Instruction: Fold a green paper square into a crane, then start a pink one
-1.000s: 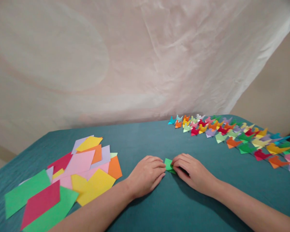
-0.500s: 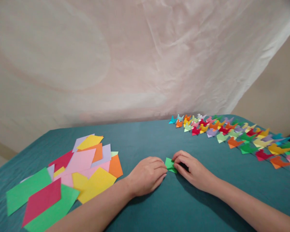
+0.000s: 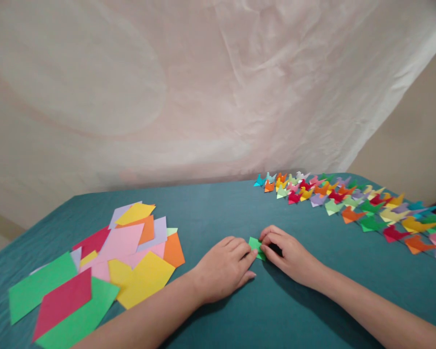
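A small folded piece of green paper (image 3: 253, 244) lies on the teal cloth between my hands. My right hand (image 3: 288, 252) pinches its right edge between thumb and fingers. From the left, my left hand (image 3: 223, 269) reaches over it, palm down. One of its fingertips presses on the middle of the paper, while the thumb rests apart on the cloth. The fingers cover part of the paper, so its exact fold is hard to make out.
To the left lies a loose spread of coloured paper sheets, with a yellow sheet (image 3: 150, 276) near my left forearm. Rows of small folded paper birds, among them a red one (image 3: 394, 233), stand at the right. A pale sheet (image 3: 203, 97) hangs behind the table.
My left hand has shifted slightly; one finger now reaches further right onto the green paper, and the thumb has spread away. The right hand has barely moved and still pinches the paper.
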Demonstrator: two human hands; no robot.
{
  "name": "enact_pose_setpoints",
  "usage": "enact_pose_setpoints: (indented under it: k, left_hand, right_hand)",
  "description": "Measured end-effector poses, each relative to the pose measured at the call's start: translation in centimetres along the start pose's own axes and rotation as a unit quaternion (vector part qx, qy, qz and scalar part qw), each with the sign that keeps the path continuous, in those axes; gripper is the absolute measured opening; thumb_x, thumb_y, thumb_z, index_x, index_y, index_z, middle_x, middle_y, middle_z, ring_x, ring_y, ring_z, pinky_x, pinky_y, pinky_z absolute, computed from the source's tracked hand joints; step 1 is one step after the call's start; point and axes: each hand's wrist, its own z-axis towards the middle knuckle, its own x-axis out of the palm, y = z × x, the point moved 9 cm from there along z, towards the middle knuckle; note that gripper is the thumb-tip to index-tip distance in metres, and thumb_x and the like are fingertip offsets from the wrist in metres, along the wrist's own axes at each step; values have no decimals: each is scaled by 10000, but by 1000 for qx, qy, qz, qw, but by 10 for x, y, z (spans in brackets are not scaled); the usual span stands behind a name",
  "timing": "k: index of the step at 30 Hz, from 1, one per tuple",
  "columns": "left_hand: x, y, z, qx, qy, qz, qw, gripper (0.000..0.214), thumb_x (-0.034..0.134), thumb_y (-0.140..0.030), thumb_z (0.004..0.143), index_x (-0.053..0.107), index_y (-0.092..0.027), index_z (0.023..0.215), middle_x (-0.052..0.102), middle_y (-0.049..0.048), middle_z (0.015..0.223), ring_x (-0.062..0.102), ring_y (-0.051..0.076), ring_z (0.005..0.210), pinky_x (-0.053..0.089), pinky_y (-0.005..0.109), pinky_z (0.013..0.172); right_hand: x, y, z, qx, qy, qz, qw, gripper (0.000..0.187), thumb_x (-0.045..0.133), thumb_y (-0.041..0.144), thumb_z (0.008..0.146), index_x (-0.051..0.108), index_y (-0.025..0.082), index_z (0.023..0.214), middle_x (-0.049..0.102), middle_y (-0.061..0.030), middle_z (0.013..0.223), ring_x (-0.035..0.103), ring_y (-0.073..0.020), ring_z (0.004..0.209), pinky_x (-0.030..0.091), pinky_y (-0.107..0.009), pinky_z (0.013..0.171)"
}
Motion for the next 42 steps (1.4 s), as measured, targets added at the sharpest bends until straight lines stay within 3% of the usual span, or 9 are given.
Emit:
enact_pose_setpoints:
  k: [9, 20, 42]
  left_hand:
    - [1, -3, -1, -27, 15, 5, 999, 455, 512, -418, 859, 463, -141, 1217, 548, 88, 1089, 470, 232, 1072, 355, 362, 955]
    - [4, -6, -9, -121, 2, 11, 993, 563, 407, -537, 868, 402, -174, 1297, 474, 110, 1247, 393, 277, 1189, 299, 413, 1006]
    - [6, -5, -9, -113, 19, -17, 993, 629, 414, -574, 845, 391, -140, 1298, 479, 115, 1210, 419, 266, 1131, 300, 406, 997]
  right_hand:
    - [0, -3, 1, 12, -6, 2, 1000, 113, 482, 105, 807, 524, 179, 733, 544, -44, 858, 538, -154, 809, 447, -298, 748]
    - [1, -5, 0, 14, -6, 2, 1000, 112, 492, 103, 798, 519, 184, 725, 536, -39, 859, 536, -153, 811, 447, -296, 747]
    - [-2, 4, 3, 0, -19, -28, 999, 129, 482, 99, 792, 507, 191, 705, 549, -44, 836, 544, -155, 768, 465, -292, 698]
